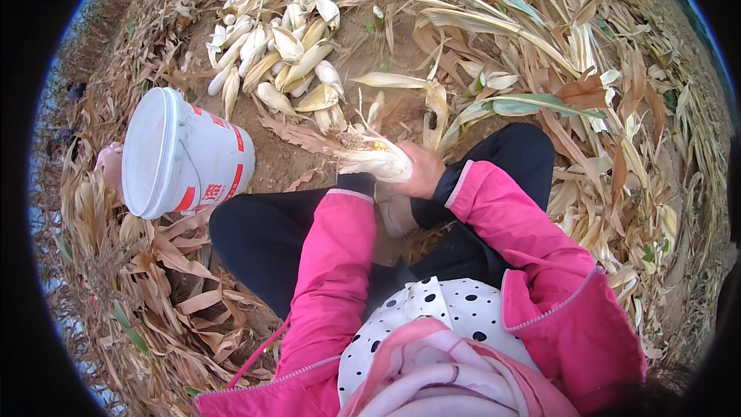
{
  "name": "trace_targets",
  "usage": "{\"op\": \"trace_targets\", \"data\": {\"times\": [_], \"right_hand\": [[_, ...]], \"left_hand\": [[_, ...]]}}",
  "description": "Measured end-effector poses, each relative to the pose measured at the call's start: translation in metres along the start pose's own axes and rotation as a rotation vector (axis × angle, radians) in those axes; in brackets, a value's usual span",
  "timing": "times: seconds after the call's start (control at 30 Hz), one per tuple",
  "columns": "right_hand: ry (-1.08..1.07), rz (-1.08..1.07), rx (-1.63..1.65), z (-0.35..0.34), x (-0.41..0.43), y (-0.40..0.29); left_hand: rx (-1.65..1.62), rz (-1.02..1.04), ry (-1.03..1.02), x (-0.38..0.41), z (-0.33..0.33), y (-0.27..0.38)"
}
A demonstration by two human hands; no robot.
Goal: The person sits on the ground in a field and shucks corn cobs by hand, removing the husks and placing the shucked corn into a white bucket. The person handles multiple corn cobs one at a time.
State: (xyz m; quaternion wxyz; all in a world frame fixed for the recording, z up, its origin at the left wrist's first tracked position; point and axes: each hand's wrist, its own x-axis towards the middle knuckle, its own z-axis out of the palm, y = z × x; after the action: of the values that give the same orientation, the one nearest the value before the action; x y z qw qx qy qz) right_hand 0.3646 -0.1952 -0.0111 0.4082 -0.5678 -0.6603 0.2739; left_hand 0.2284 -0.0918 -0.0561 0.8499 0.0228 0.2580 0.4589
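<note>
My right hand [424, 171] grips the base of a maize ear [379, 162] in front of my crossed legs. Pale dry husk wraps most of this ear, and a patch of yellow kernels [380, 146] shows through near its upper side. The dark cuff of my left sleeve [356, 183] reaches up beneath the husk. My left hand itself is hidden behind the ear, so its fingers cannot be made out. Just beyond the held ear lies a heap of maize ears [283, 52], many of them still in pale husks.
A white plastic paint pail [202, 156] with red printing stands left of my knee. Dry maize stalks and leaves [498, 29] lie at the upper right, with more leaf litter [191, 301] at the lower left. Bare soil [278, 156] shows between pail and heap.
</note>
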Motion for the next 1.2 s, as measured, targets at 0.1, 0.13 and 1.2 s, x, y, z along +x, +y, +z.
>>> {"op": "trace_targets", "data": {"times": [0.1, 0.13, 1.2], "right_hand": [[-0.028, -0.037, 0.103, 0.003, 0.001, -0.004], [-0.074, 0.022, 0.182, 0.002, 0.002, 0.001], [1.079, 0.290, 1.137, -0.085, 0.063, 0.116]], "left_hand": [[0.295, 0.003, 0.006, -0.001, -0.019, -0.016], [0.441, 0.012, 0.004, 0.000, -0.023, -0.019], [0.267, 0.136, 0.339, 0.014, -0.028, 0.032]]}}
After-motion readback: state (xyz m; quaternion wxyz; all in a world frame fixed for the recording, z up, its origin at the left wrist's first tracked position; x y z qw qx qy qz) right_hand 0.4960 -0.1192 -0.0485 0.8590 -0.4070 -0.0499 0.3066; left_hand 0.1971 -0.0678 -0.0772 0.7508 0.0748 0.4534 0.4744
